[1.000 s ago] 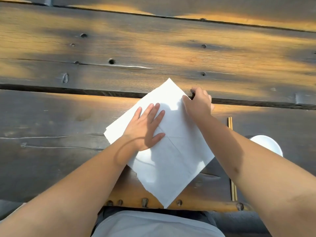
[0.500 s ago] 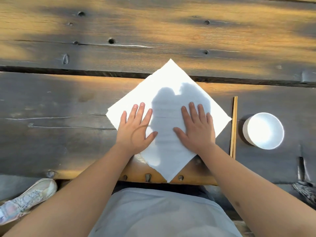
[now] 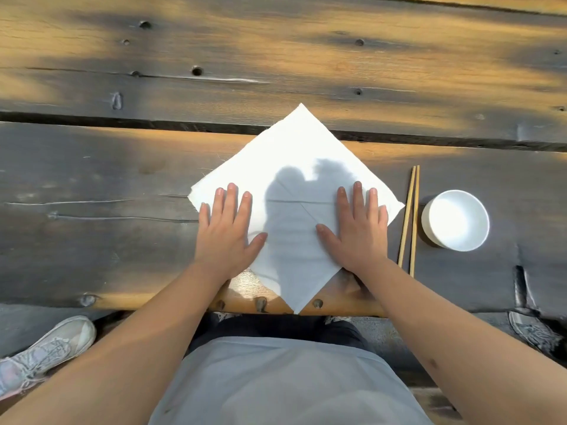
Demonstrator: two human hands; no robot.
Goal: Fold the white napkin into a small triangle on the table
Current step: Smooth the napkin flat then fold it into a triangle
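Far left of the left hand, a pale sneaker (image 3: 46, 351) on the ground below the table's edge. Left hand (image 3: 228, 231) flat, open, fingers spread, palm pressed on the white napkin (image 3: 294, 154) near its left corner, heel of the palm off the cloth on the table (image 3: 92, 234). Between the hands, bare napkin crossed by faint crease lines and the hands' shadow. Right hand (image 3: 357, 231) likewise open and flat, gripping nothing, pressing near the right corner. Napkin spread as a diamond, far corner pointing away beyond the fingertips, near corner hanging just over the table's front edge between the wrists.

Compared with a second ago: right hand then pinching the far-right edge, left hand alone on the middle, cloth skewed. Now squared up, both palms slid outward from the centre. Probably smoothing finished, no fold made yet; first diagonal fold likely next, corner to corner.

Just right of the right hand, chopsticks (image 3: 409, 219) close beside the napkin's right corner, then a white bowl (image 3: 455, 220).
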